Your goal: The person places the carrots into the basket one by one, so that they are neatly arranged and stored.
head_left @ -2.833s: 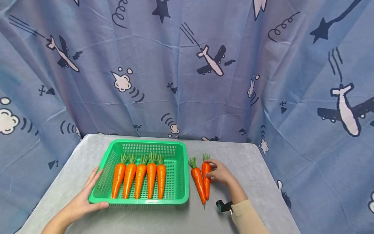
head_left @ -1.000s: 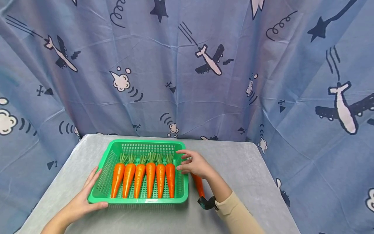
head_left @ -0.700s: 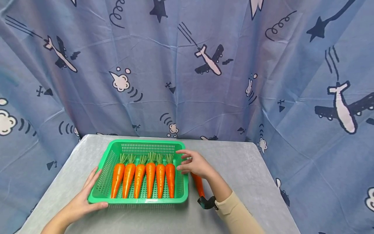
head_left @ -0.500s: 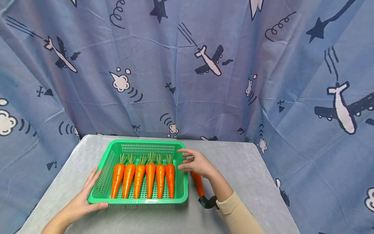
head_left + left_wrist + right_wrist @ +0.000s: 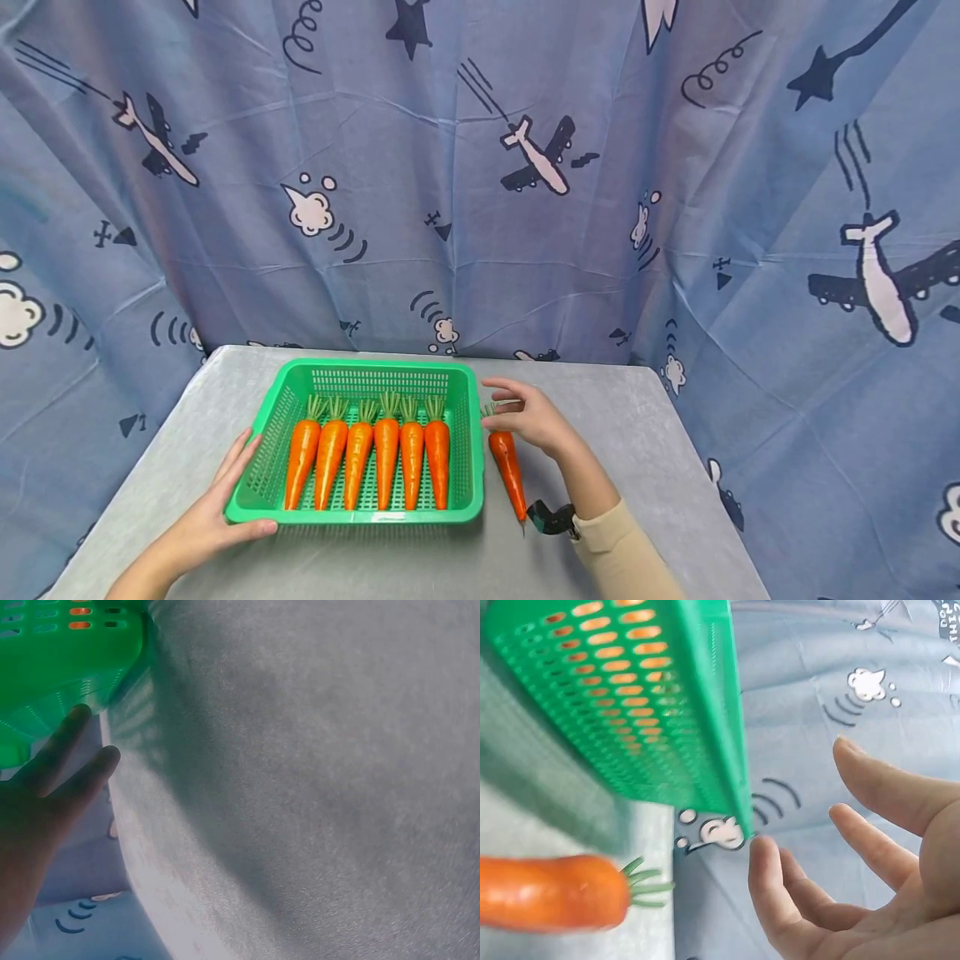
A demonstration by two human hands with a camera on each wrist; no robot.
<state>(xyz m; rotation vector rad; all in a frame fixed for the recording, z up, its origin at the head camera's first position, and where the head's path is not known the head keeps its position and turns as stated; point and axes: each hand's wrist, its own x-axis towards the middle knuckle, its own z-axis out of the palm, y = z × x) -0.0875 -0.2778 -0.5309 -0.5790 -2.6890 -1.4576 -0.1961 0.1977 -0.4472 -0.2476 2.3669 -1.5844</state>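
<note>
A green plastic basket (image 5: 468, 508) holds several orange carrots (image 5: 386, 462) lying side by side, leafy ends away from me. My left hand (image 5: 206, 517) rests at its front left corner, fingers straight along the left side and thumb by the front rim. In the left wrist view two fingers (image 5: 79, 776) reach toward the basket wall. One carrot (image 5: 508, 475) lies on the table right of the basket. Over its green top hovers my right hand (image 5: 528, 417), fingers apart and holding nothing. The right wrist view shows that carrot (image 5: 562, 892) below the hand, beside the basket's perforated wall (image 5: 622, 697).
The grey table (image 5: 622, 467) extends beyond the basket on both sides. A blue curtain (image 5: 450, 208) printed with airplanes hangs behind and around it. A black wrist device (image 5: 551, 518) sits at the right wrist, close to the loose carrot's tip.
My right hand has set one carrot from the table into the basket as the rightmost in the row, then drawn back rightward over the remaining table carrot. My left hand has stayed put.
</note>
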